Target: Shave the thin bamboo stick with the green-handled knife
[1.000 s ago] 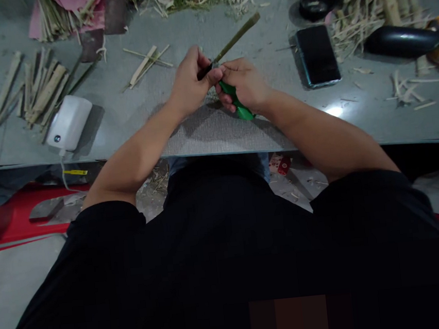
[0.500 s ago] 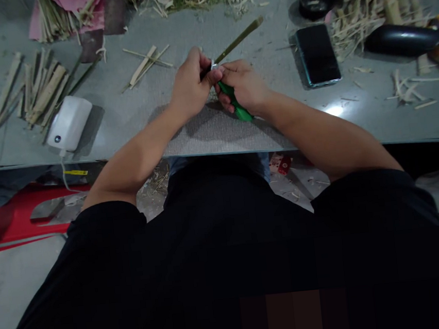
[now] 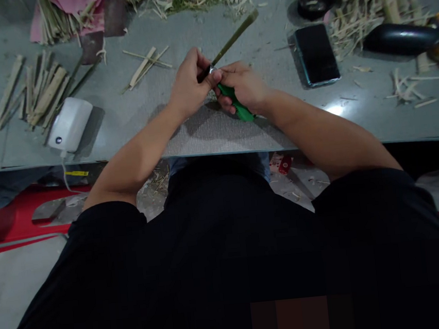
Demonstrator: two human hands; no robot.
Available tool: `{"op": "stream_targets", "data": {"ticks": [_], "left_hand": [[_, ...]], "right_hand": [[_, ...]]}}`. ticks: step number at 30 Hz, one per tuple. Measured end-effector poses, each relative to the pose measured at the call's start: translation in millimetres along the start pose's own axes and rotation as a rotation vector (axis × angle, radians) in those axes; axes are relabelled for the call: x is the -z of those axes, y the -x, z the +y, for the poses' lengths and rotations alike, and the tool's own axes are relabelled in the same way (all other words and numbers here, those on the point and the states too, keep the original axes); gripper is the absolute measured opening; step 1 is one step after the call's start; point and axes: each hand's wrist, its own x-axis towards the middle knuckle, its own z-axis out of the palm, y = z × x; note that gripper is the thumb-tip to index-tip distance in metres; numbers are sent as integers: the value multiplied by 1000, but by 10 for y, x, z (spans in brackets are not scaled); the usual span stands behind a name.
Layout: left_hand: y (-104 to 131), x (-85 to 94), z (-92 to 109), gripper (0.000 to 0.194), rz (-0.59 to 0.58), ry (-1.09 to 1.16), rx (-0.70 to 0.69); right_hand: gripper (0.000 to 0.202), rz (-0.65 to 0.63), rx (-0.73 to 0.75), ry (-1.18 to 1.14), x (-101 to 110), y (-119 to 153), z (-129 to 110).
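Note:
A thin green-brown bamboo strip (image 3: pixel 235 37) slants up and to the right from between my hands. My left hand (image 3: pixel 192 83) is closed on its lower end. My right hand (image 3: pixel 246 87) is wrapped round the green handle (image 3: pixel 243 111) of a small cutting tool, whose short metal part (image 3: pixel 211 69) touches the strip by my left fingertips. The two hands meet over the grey mat near the table's front edge. Several thin slivers (image 3: pixel 144 67) lie crossed to the left of my left hand.
Left on the table (image 3: pixel 130 121) are cut bamboo pieces (image 3: pixel 47 93) and a white device (image 3: pixel 70 124) with a cable. A phone (image 3: pixel 316 55), black dish (image 3: pixel 318 1), dark case (image 3: pixel 401 39) and shavings (image 3: pixel 406 89) lie right. Pink cloth and more shavings lie behind.
The bamboo strip has shifted slightly down and left through my hands, its far end now a little further left. Both hands keep their hold.

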Motion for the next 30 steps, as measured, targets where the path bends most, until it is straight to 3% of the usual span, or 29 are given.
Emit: {"op": "stream_targets", "data": {"ticks": [3, 7, 12, 16, 24, 26, 30], "left_hand": [[-14, -37, -106, 85, -7, 33, -33], [15, -24, -32, 76, 32, 2, -74], [36, 16, 142, 90, 77, -49, -67], [-6, -13, 97, 94, 88, -15, -63], [-7, 69, -121, 55, -117, -1, -65], [-5, 81, -95, 59, -94, -50, -60], [-16, 38, 21, 87, 75, -46, -74]], "right_hand": [[46, -17, 3, 25, 20, 9, -1], [55, -19, 4, 48, 23, 17, -27], [51, 27, 32, -14, -8, 31, -57], [45, 19, 32, -37, -14, 18, -39], [51, -83, -19, -31, 76, -20, 17], [50, -76, -13, -34, 74, -31, 23], [42, -46, 6, -49, 51, -27, -4]]}}
